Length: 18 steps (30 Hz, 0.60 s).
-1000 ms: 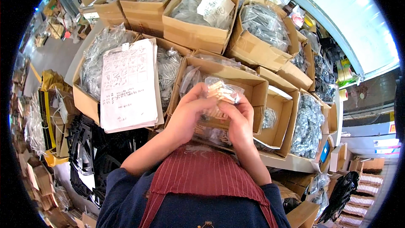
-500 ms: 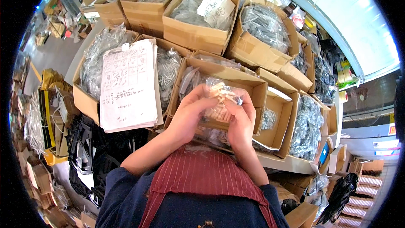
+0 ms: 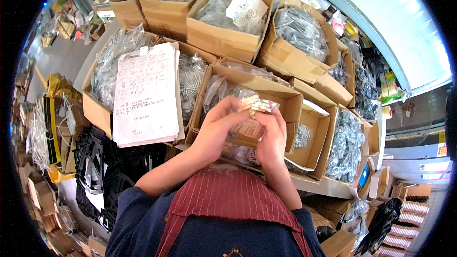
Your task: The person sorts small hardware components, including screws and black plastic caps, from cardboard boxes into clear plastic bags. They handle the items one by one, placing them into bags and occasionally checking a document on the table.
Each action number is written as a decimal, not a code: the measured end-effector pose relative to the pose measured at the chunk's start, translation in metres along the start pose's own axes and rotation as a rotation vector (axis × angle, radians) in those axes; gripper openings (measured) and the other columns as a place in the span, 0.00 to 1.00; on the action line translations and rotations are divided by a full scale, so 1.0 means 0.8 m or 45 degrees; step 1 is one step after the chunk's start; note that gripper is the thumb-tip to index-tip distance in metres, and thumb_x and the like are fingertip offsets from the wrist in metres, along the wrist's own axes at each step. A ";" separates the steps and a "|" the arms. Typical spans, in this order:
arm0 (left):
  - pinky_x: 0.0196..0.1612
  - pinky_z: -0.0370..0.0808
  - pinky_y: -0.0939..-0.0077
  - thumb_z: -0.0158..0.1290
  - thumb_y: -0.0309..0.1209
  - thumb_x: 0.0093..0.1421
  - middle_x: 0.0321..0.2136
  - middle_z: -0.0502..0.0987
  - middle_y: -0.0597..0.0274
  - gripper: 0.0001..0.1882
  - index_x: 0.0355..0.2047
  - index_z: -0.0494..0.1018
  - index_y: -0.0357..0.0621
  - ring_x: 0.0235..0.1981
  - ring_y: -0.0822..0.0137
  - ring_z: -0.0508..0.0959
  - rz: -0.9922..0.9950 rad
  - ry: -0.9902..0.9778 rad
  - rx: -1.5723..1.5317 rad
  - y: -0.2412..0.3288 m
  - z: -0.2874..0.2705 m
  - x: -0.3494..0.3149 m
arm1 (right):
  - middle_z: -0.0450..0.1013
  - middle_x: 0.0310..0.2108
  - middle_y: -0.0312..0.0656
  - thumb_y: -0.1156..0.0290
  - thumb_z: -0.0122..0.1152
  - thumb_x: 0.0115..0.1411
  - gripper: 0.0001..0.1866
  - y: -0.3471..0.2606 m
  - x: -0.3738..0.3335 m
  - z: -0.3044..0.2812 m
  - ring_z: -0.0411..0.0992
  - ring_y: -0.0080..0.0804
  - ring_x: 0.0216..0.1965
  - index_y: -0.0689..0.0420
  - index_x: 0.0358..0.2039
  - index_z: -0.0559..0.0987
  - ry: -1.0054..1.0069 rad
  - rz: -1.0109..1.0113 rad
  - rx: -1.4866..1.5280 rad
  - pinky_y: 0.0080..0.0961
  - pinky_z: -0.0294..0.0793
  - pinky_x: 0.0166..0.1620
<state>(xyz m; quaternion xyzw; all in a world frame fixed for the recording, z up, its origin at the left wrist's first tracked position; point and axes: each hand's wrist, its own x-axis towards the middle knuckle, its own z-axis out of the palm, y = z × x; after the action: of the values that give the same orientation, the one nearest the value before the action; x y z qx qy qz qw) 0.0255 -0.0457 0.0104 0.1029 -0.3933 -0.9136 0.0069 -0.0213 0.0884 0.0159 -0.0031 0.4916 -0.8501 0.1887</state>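
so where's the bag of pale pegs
Just right of the head view's centre, the bag of pegs is held between left hand and right hand, over a cardboard box.

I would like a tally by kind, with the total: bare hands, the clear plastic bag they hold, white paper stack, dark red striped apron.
Bare left hand and bare right hand: 2
Clear plastic bag of short pale beige pieces, in both hands: 1
Stack of white paper sheets with handwriting: 1
Dark red cloth apron with thin pale stripes: 1
Total: 5

Bright overall, with glare on the pale panel (image 3: 388, 16) at upper right and fisheye-bent edges.
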 end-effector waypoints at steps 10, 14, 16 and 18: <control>0.47 0.76 0.76 0.52 0.26 0.66 0.42 0.79 0.58 0.11 0.48 0.71 0.37 0.42 0.72 0.80 0.001 0.014 0.059 0.000 -0.003 0.002 | 0.77 0.41 0.41 0.74 0.54 0.61 0.12 -0.006 0.004 -0.004 0.74 0.27 0.42 0.62 0.44 0.75 -0.039 -0.063 -0.047 0.26 0.74 0.49; 0.46 0.77 0.76 0.53 0.26 0.66 0.41 0.80 0.59 0.11 0.47 0.71 0.38 0.41 0.72 0.80 -0.024 0.017 0.075 0.002 -0.001 0.002 | 0.76 0.40 0.42 0.71 0.52 0.61 0.12 -0.010 0.005 -0.004 0.74 0.27 0.41 0.62 0.43 0.74 -0.052 -0.077 0.025 0.26 0.73 0.49; 0.47 0.77 0.76 0.53 0.26 0.66 0.40 0.80 0.59 0.11 0.48 0.71 0.38 0.41 0.72 0.80 -0.019 0.015 0.081 0.001 -0.002 0.003 | 0.75 0.40 0.42 0.70 0.51 0.62 0.12 -0.011 0.005 -0.003 0.73 0.28 0.41 0.63 0.42 0.74 -0.072 -0.074 0.037 0.26 0.72 0.49; 0.43 0.76 0.78 0.53 0.27 0.66 0.39 0.80 0.61 0.10 0.46 0.71 0.39 0.39 0.74 0.79 -0.006 0.025 0.089 0.000 -0.001 0.002 | 0.75 0.40 0.42 0.71 0.50 0.62 0.12 -0.009 0.006 -0.005 0.73 0.28 0.41 0.63 0.42 0.74 -0.082 -0.065 0.001 0.25 0.71 0.49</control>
<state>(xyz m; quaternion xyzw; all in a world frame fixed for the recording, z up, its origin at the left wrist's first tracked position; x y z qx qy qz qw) 0.0238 -0.0466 0.0096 0.1129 -0.4246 -0.8983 0.0052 -0.0290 0.0932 0.0194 -0.0429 0.4847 -0.8543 0.1828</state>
